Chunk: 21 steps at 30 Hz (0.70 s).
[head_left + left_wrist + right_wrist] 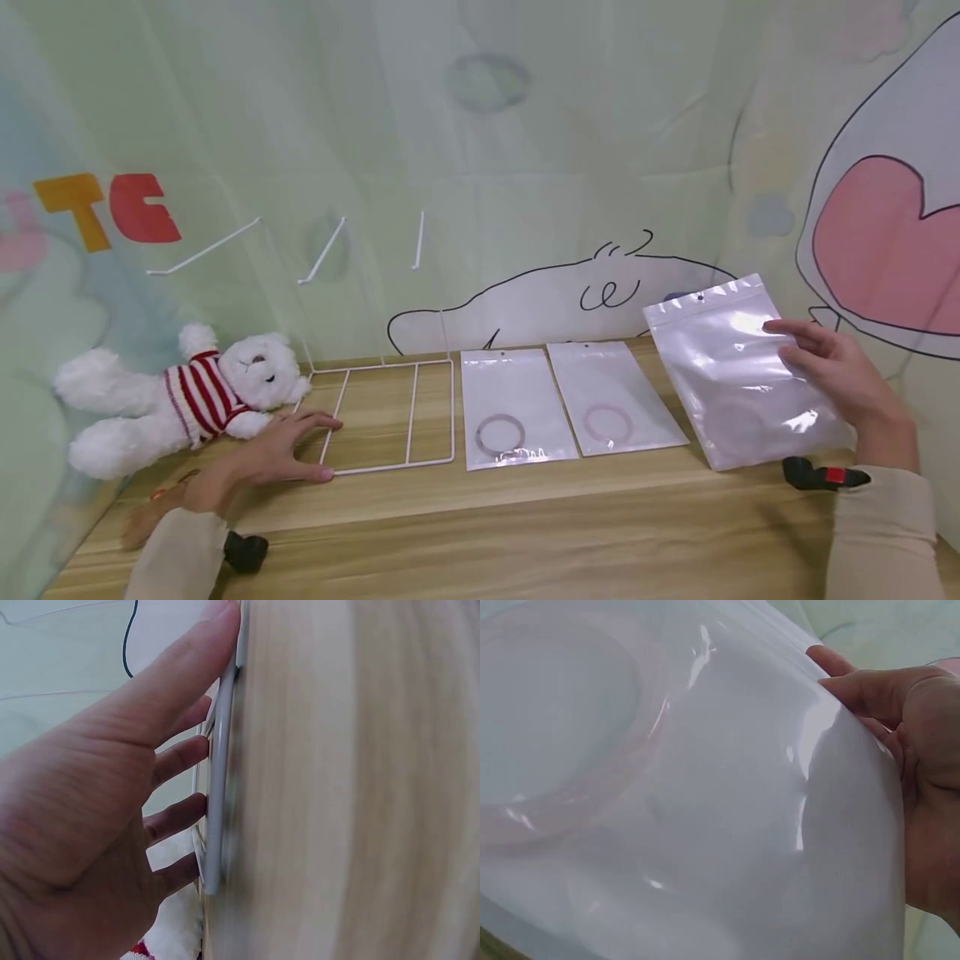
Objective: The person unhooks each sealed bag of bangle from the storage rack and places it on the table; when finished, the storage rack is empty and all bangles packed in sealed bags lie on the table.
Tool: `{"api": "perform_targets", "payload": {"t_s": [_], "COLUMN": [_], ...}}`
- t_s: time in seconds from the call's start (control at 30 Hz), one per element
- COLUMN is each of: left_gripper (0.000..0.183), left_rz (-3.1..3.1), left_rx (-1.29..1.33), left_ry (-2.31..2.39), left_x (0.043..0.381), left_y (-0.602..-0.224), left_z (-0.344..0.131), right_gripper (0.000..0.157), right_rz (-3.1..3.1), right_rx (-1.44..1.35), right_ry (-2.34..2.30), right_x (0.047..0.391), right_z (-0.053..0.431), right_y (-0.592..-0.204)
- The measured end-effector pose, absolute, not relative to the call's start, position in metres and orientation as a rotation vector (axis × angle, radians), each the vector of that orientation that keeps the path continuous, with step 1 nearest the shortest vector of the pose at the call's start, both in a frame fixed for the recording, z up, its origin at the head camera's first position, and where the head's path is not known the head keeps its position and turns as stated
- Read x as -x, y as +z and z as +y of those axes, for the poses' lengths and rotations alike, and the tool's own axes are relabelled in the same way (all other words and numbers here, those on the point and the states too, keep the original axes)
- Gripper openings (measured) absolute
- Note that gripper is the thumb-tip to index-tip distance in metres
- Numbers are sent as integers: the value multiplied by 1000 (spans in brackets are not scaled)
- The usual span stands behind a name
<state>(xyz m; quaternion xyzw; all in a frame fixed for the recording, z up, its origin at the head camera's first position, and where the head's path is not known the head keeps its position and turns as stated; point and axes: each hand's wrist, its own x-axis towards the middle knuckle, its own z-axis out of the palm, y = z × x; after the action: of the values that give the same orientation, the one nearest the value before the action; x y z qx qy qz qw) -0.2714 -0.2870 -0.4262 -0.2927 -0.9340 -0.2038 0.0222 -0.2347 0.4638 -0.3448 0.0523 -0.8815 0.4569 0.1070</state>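
Observation:
My right hand pinches the right edge of a glossy white plastic bag, which tilts up at the right. Through its film a pale pink ring shows faintly in the right wrist view. On the left, my left hand spreads over the near left corner of a white wire rack's base. The left wrist view has the straight thumb and fingertips along the rack's bar. Between the hands lie two flat bags, the left bag with a greyish ring and the right bag with a pink one.
A white plush bear in a striped sweater lies at the far left, by my left hand. Three wire hooks, including the middle hook, stick out above the rack base. Behind the wooden tabletop hangs a printed curtain.

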Motion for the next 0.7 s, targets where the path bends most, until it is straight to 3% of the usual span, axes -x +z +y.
{"api": "perform_targets", "payload": {"t_s": [0.43,0.7], "left_gripper": [67,66], "left_rz": [-2902,-2905], "left_rx": [892,887], "left_ry": [-619,-613], "left_x": [272,271], "left_y": [-425,-425], "left_z": [-286,-286], "right_gripper": [35,53], "right_rz": [-2762,-2900], "right_rx": [-82,-91], "right_ry": [1353,1150], "right_x": [240,244], "right_z": [479,483], "right_y": [-360,-373]}}
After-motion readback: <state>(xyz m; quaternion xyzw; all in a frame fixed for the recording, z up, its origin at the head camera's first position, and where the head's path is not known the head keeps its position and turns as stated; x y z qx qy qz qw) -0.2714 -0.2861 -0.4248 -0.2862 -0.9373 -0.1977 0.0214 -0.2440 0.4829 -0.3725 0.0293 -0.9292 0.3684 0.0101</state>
